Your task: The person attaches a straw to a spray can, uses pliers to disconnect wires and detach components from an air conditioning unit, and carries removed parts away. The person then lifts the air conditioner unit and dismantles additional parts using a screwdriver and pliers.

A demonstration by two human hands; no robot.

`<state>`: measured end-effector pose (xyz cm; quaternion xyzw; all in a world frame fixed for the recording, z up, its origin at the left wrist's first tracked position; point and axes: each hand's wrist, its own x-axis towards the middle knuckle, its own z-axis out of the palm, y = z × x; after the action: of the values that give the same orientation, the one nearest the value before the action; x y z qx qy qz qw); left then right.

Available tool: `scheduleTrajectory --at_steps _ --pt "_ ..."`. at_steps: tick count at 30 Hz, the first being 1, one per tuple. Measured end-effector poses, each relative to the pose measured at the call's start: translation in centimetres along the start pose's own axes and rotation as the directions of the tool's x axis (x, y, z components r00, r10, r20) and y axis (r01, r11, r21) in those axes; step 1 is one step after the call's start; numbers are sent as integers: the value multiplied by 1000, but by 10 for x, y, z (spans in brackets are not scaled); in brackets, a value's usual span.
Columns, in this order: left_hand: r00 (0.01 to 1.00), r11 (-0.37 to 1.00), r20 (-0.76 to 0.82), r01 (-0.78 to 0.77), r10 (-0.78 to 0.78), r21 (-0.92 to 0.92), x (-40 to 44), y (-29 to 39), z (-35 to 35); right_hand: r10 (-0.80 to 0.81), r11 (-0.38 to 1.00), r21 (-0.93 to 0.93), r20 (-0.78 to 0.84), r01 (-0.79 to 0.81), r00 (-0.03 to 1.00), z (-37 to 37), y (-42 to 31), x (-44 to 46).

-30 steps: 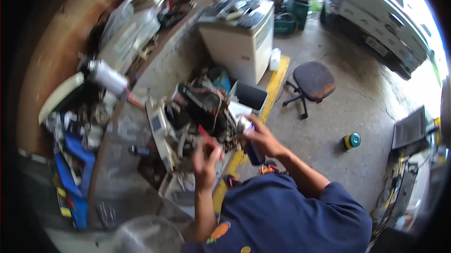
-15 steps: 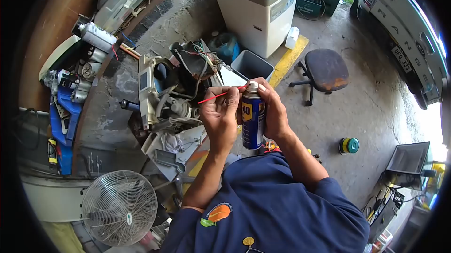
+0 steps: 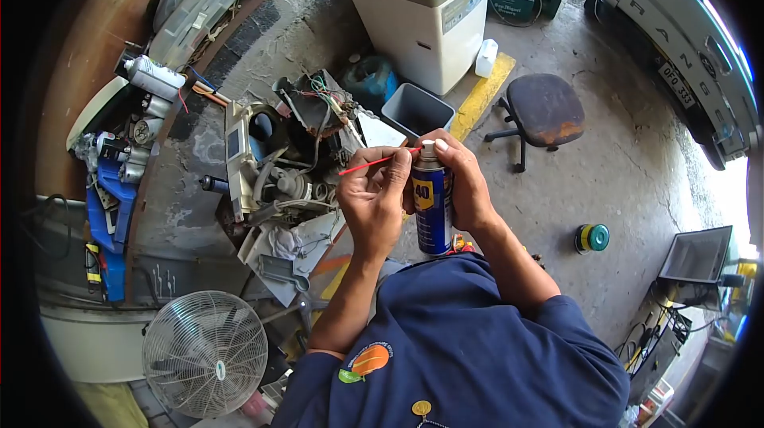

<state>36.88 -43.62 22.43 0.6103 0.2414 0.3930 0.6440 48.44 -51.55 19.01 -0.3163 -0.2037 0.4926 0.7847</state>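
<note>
A blue and yellow spray can (image 3: 432,205) stands upright in front of my chest. My right hand (image 3: 467,181) is wrapped round its upper right side, with the thumb by the white nozzle (image 3: 428,148). Between the thumb and fingers of my left hand (image 3: 374,197) is a thin red straw (image 3: 368,165), whose right end is at the nozzle. The fingers of my left hand also lie close to the can's left side. Whether the straw sits inside the nozzle is too small to tell.
Opened machine parts (image 3: 290,185) with wires lie left of my hands. Beyond are a grey bin (image 3: 418,110), a washing machine (image 3: 422,30) and a worn stool (image 3: 545,110). A fan (image 3: 205,354) stands at lower left, a green-lidded can (image 3: 592,238) on the floor at right.
From being apart, my hands have come together at the can's top, bringing the red straw to the nozzle. Over the last half second they have barely moved; the view has shifted slightly.
</note>
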Motion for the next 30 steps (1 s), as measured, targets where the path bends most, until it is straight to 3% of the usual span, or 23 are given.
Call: scheduleTrajectory --at_steps 10,15,19,24,30 --pt "999 998 -16 -30 31 52 -4 -2 4 -32 997 -66 -20 31 999 1 -2 -9" --pt "997 985 62 -57 47 161 -3 -8 -5 -93 974 -209 -24 86 995 2 -4 -14" --pt "995 994 -38 -92 89 -61 -5 -14 6 -342 726 -634 5 268 940 6 10 -14" --pt "991 978 -91 -115 100 -176 -11 -25 13 -568 639 -615 28 462 822 13 36 -9" --pt "995 975 -75 -87 73 -204 -16 -19 13 -493 656 -641 36 399 869 17 30 -18"
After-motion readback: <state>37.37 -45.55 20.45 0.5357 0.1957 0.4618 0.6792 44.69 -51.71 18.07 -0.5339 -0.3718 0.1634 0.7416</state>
